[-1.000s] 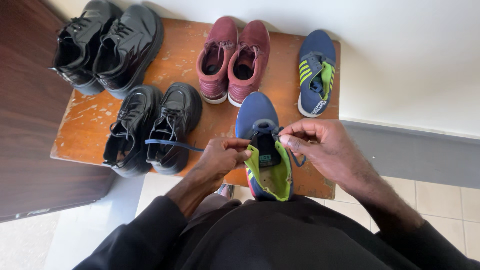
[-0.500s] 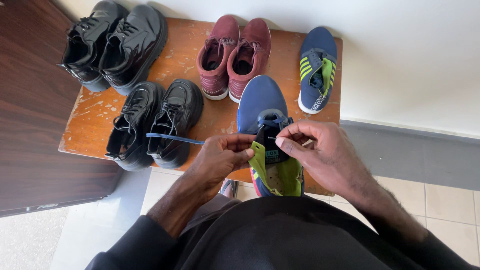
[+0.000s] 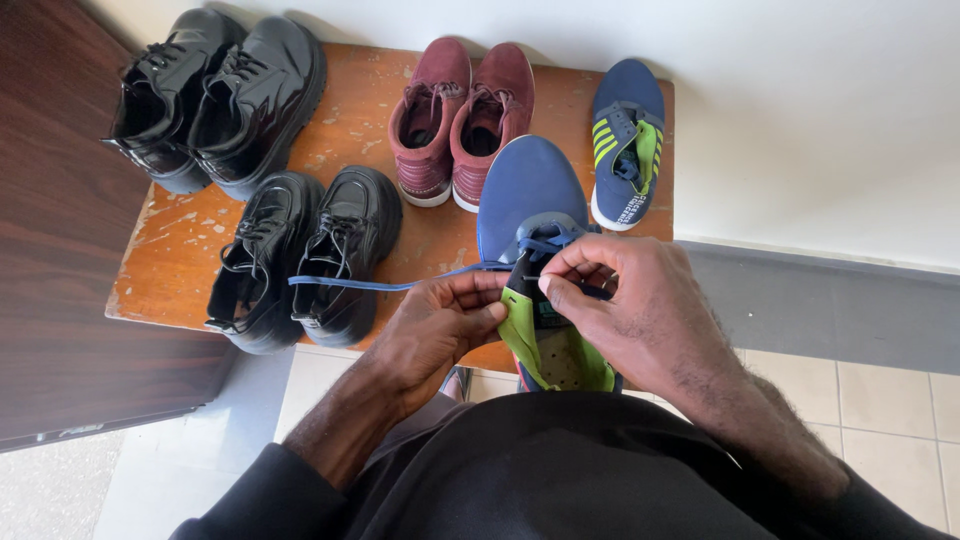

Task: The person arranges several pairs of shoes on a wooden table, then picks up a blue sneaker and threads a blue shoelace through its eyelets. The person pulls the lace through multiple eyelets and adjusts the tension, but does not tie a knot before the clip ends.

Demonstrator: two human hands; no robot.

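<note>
A blue sneaker with a bright green lining (image 3: 528,190) lies toe-away at the near edge of a worn wooden bench (image 3: 190,235). My left hand (image 3: 435,330) pinches a blue shoelace (image 3: 370,283) that stretches out to the left over a black shoe. My right hand (image 3: 640,310) grips the lace at the sneaker's throat, fingers pressed together just above the green tongue. The two hands nearly touch over the shoe's opening.
On the bench sit the matching blue sneaker (image 3: 625,140) at the far right, a pair of maroon shoes (image 3: 460,115), and two pairs of black leather shoes (image 3: 215,90) (image 3: 300,255). A dark wooden panel (image 3: 50,230) stands left. Tiled floor lies below.
The view has drawn closer to the bench. My left hand has pulled the lace out further to the left, and my right hand has shifted onto the lace at the shoe's throat.
</note>
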